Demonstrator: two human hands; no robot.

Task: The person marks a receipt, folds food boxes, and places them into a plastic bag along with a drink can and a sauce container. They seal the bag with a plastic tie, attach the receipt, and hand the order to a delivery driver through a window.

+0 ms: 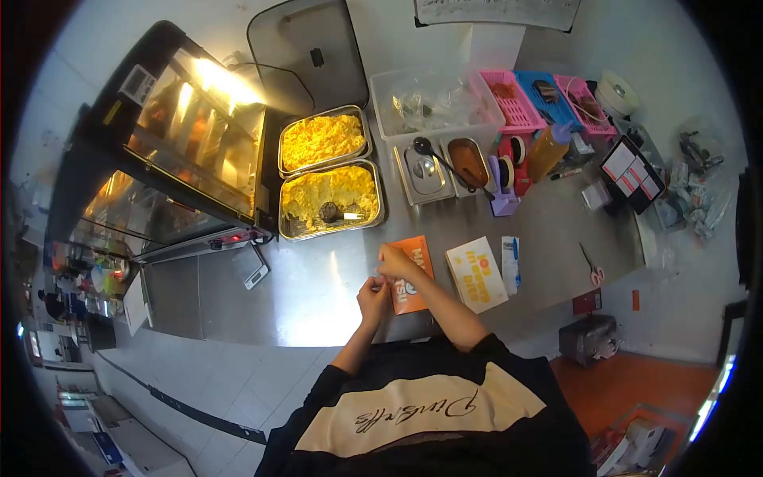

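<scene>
An orange box [413,294] with white lettering lies on the steel counter right in front of me. Its left edge is partly covered by my hands. My left hand [373,301] is closed in a pinch beside that edge. Just above it, my right hand [396,262] is closed over the upper left part of the box, its forearm crossing the right side. The fingertips of both hands nearly meet, and what they pinch is too small to make out. Right of the orange box lies a white box with yellow lettering [477,274], then a blue and white packet [510,265].
Two metal trays of yellow food [322,141] stand behind, one with a dark-headed utensil [330,211]. A lit glass warming cabinet [187,151] is at left. Sauce containers [425,171], a tape dispenser [505,187], a tablet [632,175] and scissors [594,270] are at right.
</scene>
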